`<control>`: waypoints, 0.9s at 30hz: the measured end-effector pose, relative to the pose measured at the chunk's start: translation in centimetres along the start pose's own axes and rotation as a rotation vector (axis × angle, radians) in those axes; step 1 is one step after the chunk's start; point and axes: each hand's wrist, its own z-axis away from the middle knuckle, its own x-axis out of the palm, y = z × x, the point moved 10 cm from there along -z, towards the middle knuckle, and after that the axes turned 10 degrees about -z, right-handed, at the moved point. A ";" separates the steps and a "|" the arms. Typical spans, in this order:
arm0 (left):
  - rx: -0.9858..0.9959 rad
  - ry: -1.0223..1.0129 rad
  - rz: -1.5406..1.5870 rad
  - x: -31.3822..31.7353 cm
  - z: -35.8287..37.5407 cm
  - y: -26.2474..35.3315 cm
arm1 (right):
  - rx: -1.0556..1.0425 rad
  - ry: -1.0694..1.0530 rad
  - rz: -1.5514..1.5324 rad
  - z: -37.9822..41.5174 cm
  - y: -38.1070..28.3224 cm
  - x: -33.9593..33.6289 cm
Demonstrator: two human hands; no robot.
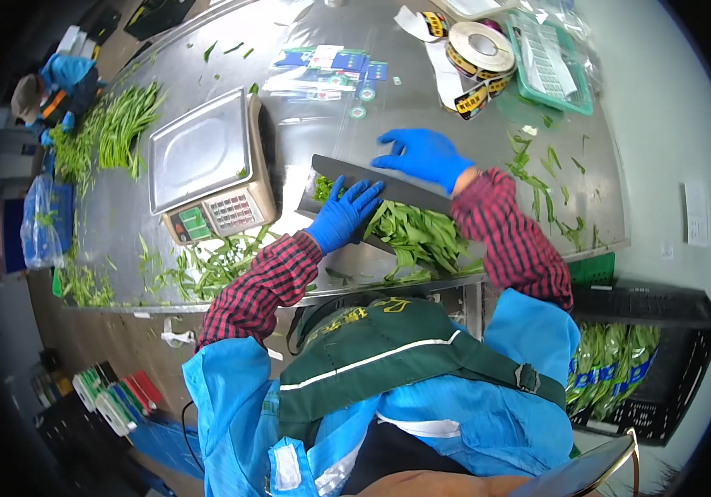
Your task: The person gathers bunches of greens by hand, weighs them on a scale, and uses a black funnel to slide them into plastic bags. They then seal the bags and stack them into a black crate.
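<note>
My left hand (344, 217), in a blue glove, lies with its fingers stretched out across a dark grey trough-like holder (421, 192) and the greens in it. Long leafy greens (418, 235) spill from the holder's right end toward the table's front edge. A curly green tuft (322, 189) shows at its left end, beside my left fingers. Over the holder's far side is my right hand (426, 157), also gloved in blue, fingers apart and slightly bent, with nothing in it. The left palm hides part of the holder.
A weighing scale (206, 157) stands left on the metal table (322, 132). Piled greens (123, 124) lie beyond it, near another person (57, 87). Printed bags (326, 70), a label roll (481, 50) and a green basket (550, 66) are at the back. A black crate (678, 364) holds bagged greens.
</note>
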 end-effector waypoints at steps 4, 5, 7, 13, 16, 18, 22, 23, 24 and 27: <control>-0.290 0.055 -0.023 -1.7 3.5 -2.6 | -0.061 -0.246 0.003 -3.2 8.6 5.4; -0.476 0.102 0.148 -2.4 5.2 -3.7 | -0.078 -0.283 -0.041 -2.0 8.5 6.8; -0.842 0.366 0.380 -2.6 10.0 -5.2 | -0.111 -0.284 -0.104 -1.3 8.6 8.5; -1.242 0.453 2.018 11.4 11.4 1.4 | -0.240 -0.060 -0.056 -0.6 6.8 10.4; -1.179 0.325 2.116 9.7 8.4 1.1 | -0.239 -0.065 0.167 2.4 2.3 10.3; -1.196 0.232 2.134 9.2 7.8 1.7 | -0.250 -0.058 0.229 4.5 0.3 9.9; -1.069 0.032 2.161 8.4 6.8 3.2 | -0.349 -0.061 -0.133 7.6 0.3 8.3; -1.036 -0.033 2.158 8.3 6.6 4.0 | -0.233 -0.015 -0.076 8.6 1.0 8.6; -1.004 -0.097 2.154 8.4 6.4 5.1 | -0.114 0.028 -0.021 10.5 0.7 8.9; -0.820 -0.396 1.899 8.9 6.1 6.4 | 0.017 0.170 -0.069 14.6 4.2 11.0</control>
